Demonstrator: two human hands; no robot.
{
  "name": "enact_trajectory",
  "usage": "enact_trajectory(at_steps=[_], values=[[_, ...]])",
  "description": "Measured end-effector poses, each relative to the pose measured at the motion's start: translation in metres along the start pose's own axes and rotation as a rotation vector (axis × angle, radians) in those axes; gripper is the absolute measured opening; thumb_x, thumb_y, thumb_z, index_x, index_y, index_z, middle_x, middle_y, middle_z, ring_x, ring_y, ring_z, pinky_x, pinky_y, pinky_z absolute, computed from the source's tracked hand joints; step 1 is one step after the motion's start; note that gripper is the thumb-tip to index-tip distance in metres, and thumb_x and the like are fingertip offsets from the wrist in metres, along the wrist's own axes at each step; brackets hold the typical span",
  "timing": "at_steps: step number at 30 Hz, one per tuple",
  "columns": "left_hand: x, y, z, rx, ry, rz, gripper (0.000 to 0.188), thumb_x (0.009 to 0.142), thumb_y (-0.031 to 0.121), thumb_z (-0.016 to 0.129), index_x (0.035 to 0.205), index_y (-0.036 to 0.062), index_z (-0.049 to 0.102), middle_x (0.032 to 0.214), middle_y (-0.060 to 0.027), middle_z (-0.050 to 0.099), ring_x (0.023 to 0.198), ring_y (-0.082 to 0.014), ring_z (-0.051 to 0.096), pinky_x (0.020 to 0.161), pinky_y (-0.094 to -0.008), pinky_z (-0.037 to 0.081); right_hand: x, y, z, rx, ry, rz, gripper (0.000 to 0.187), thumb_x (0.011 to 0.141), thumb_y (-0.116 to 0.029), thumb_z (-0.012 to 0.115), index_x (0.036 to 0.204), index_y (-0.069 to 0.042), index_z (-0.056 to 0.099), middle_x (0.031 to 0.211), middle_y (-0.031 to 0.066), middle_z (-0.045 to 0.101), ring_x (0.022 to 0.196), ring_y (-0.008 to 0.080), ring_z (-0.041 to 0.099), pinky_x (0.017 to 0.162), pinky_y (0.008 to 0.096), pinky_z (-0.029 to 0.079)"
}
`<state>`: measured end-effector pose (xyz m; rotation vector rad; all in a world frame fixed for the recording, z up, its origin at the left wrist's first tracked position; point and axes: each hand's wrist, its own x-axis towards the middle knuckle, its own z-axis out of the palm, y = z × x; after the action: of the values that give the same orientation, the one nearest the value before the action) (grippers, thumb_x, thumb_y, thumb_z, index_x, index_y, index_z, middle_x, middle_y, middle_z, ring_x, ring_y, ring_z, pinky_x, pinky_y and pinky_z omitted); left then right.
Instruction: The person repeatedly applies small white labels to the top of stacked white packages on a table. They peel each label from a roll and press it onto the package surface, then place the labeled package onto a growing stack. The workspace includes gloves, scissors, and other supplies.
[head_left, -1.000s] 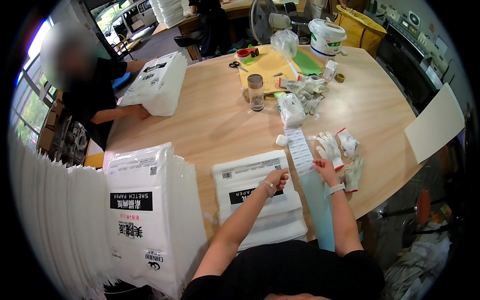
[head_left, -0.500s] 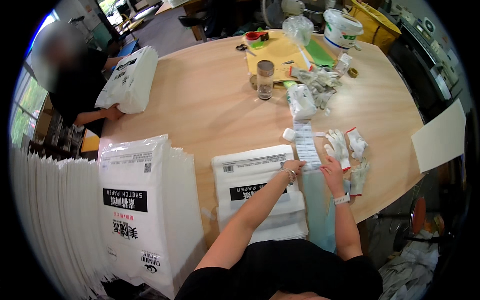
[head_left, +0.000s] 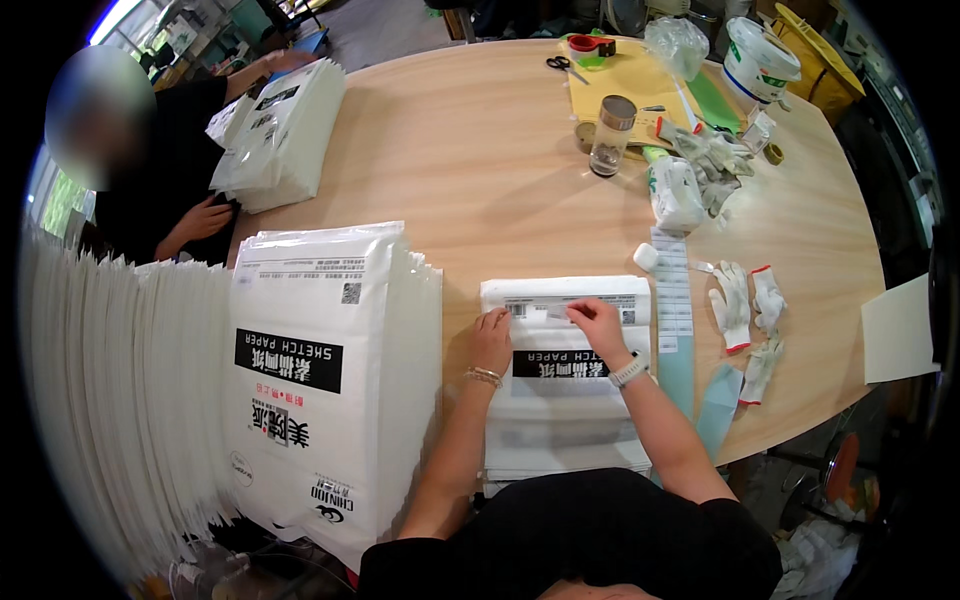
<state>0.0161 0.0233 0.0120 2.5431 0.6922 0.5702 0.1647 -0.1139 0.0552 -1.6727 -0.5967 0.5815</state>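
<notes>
In front of me lies a pile of white printed plastic bags (head_left: 565, 410), its top edge showing a barcode and a square code. My right hand (head_left: 598, 328) is over the upper part of the top bag, pinching a small white label (head_left: 556, 313) by its right end. My left hand (head_left: 492, 340) rests on the bag's upper left, beside the barcode, with nothing held in its fingers. Right of the pile runs a strip of white labels (head_left: 673, 300) on light blue backing (head_left: 676, 375). A loose piece of blue backing (head_left: 718, 405) lies nearer the table edge.
A tall stack of filled white bags (head_left: 320, 300) stands on the left, with many more upright beside it. White gloves (head_left: 733, 305), a glass jar (head_left: 612, 140), a wipes pack (head_left: 675, 195) and scissors (head_left: 565, 66) lie beyond. A co-worker's hand (head_left: 200, 222) is near another bag bundle (head_left: 285, 130).
Both hands have moved left from the label strip to the top bag. A label is now pinched in my right hand. The co-worker's hands have left the bag bundle's sides.
</notes>
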Motion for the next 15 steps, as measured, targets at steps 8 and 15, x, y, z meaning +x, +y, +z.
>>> enact_trajectory(at_steps=[8,15], values=[[0.001,-0.019,-0.011,-0.116,0.0,0.056,0.033,0.071,0.0,0.045,0.103,0.0037,0.051,0.105,-0.008,0.053,0.098,-0.0245,0.047,0.087,-0.0345,0.037,0.023,0.017,0.055,-0.18,-0.07,0.007,0.013,0.072,-0.01,0.06,0.077,0.001,0.062,0.064,0.0073,0.061,0.057,0.01,0.056,0.055,0.0221,0.045],[0.005,-0.011,-0.029,-0.265,-0.017,-0.03,0.03,0.07,-0.002,0.045,0.099,0.0047,0.051,0.098,-0.007,0.056,0.091,-0.0257,0.052,0.081,-0.0352,0.04,0.033,0.024,0.076,-0.254,-0.059,0.001,0.012,0.069,-0.01,0.059,0.074,0.0,0.062,0.063,0.0113,0.06,0.056,0.0171,0.058,0.055,0.027,0.045]])
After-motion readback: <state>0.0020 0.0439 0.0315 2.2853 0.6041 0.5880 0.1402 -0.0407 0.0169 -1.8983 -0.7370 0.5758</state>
